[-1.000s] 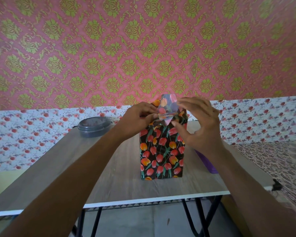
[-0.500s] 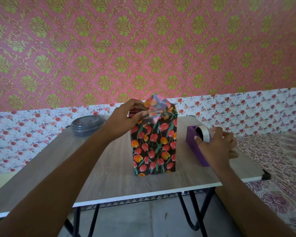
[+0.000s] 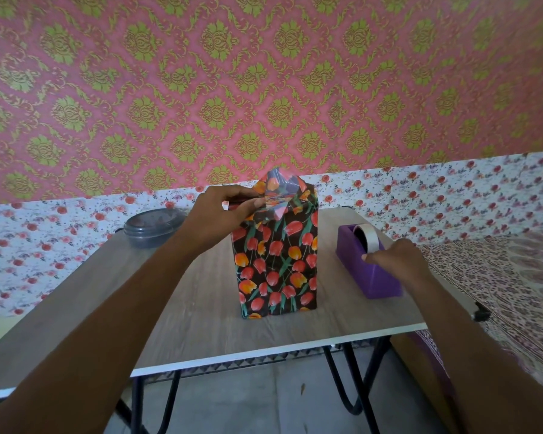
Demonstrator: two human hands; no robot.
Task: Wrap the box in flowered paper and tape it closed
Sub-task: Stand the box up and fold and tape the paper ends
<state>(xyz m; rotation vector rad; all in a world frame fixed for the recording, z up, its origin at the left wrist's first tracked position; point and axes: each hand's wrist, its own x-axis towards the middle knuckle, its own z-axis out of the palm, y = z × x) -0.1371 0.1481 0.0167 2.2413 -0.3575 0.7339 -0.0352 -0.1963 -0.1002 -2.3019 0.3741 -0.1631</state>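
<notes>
- The wall (image 3: 264,89) is papered in a pink damask with olive-green medallions. Below it runs a white band (image 3: 44,245) dotted with small red flowers.
- The table (image 3: 201,324) has a flat, pale wood-grain top with a white edge and stands on black bent-tube legs.
- A printed cloth (image 3: 499,277) with a dense paisley-like pattern lies at 3 o'clock beyond the table.
- The box (image 3: 276,264) is tall and rectangular and stands upright at the middle of the table. It is sheathed in glossy black tulip paper (image 3: 287,233) with red and orange blooms, and the paper's pale underside shows in the folded flaps at the top.
- The tape dispenser (image 3: 376,277) is a purple plastic block at 3 o'clock from the box, apart from it.
- The lidded container (image 3: 152,227) is round, grey and translucent, at 10 o'clock from the box.
- The left hand (image 3: 220,214) pinches the folded flap at the box's top between thumb and fingers.
- The right hand (image 3: 395,258) rests on the dispenser's near half, thumb against its top. Its fingers are hidden, so whether it grips the tape cannot be told.
- The tape roll (image 3: 369,236) is a white ring seated in the dispenser.
- A second ago both hands worked the top fold. Half a second ago the right hand covered the roll, and now it sits nearer, leaving the roll exposed. The left hand's pinch is unchanged.
</notes>
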